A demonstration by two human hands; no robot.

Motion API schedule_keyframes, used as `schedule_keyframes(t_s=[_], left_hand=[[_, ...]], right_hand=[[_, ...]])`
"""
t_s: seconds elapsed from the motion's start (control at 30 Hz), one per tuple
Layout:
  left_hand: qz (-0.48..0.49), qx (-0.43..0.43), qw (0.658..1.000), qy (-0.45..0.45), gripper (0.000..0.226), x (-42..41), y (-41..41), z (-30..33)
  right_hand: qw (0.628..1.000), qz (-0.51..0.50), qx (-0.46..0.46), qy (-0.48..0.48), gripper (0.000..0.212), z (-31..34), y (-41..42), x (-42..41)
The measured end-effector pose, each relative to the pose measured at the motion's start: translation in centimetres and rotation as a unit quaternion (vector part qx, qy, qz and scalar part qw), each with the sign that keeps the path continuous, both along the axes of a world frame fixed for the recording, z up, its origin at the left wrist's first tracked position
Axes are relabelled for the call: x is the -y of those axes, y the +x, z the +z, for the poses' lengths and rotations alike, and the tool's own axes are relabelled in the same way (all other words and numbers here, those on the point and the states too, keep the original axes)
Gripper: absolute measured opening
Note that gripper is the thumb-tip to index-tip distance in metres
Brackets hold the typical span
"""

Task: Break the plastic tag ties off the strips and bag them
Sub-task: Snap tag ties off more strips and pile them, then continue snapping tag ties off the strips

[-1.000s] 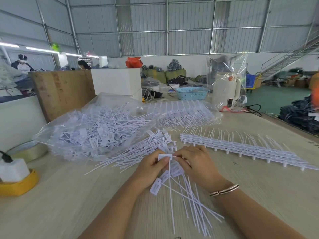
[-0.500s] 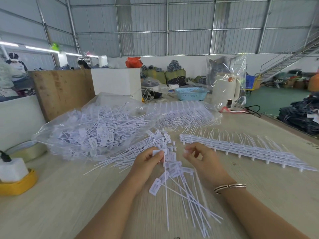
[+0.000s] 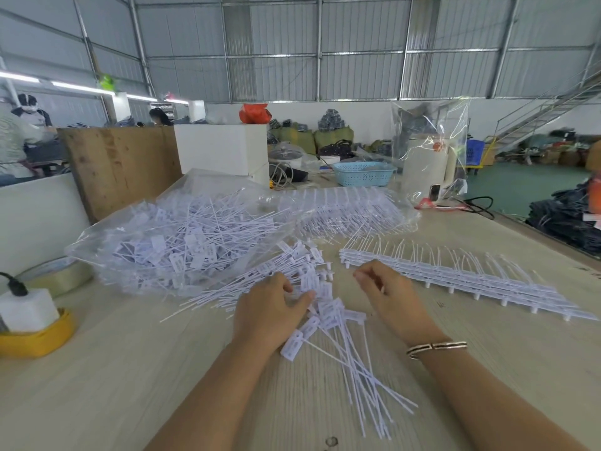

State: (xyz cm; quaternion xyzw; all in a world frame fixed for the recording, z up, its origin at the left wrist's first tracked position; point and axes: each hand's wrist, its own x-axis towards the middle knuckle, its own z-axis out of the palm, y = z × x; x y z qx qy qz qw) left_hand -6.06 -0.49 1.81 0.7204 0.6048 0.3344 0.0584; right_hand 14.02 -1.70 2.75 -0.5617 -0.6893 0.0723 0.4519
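**Loose ties lay between two hands on the table**

From the head camera, the left hand [image 3: 266,315] rested palm down at the left edge of a small pile of loose ties [image 3: 338,340], its fingers lightly curled and touching the tag heads; whether it pinched any single tie could not be told. The right hand [image 3: 388,296] hovered just right of the same pile, fingers curled with thumb and forefinger tips drawn together near its top; whether something small sat between them could not be made out. A bracelet [image 3: 435,348] circled the right wrist.

The pile fanned from between the hands toward the camera, the thin tails pointing down the wooden table [image 3: 97,385]. A second heap of ties [image 3: 270,275] spread up and left of the left hand, running toward a clear bag [image 3: 182,242] already stuffed with ties, well left of both hands. Unbroken strips [image 3: 455,281] lay in a long row to the right, their near end just beside the right fingertips. More strips in plastic wrap [image 3: 351,209] sat further back.
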Motion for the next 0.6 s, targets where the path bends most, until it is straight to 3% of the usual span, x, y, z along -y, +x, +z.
schedule_keyframes(t_s=[0.07, 0.13, 0.27, 0.4, 0.6], left_hand=[[0.012, 0.003, 1.000, 0.025, 0.036, 0.4, -0.2, 1.0], [-0.001, -0.015, 1.000, -0.002, 0.052, 0.9, -0.4, 2.1], [-0.079, -0.089, 0.972, -0.203, 0.067, 2.3, -0.2, 3.0], [-0.074, -0.168, 0.966, -0.180, 0.067, 2.7, 0.8, 2.3], [-0.101, -0.215, 0.962, -0.138, 0.050, 3.0, 1.5, 1.7]], right_hand=[[0.997, -0.042, 0.044, -0.051, 0.027, 1.0, 0.5, 0.4], [0.983, -0.053, 0.100, -0.144, 0.042, 2.0, 1.0, 1.1], [0.925, 0.004, 0.200, -0.323, 0.051, 2.2, 0.9, 2.3], [0.915, 0.097, 0.186, -0.345, 0.039, 2.0, -0.3, 2.5], [0.899, 0.229, 0.157, -0.339, 0.041, 1.3, -2.1, 2.7]])
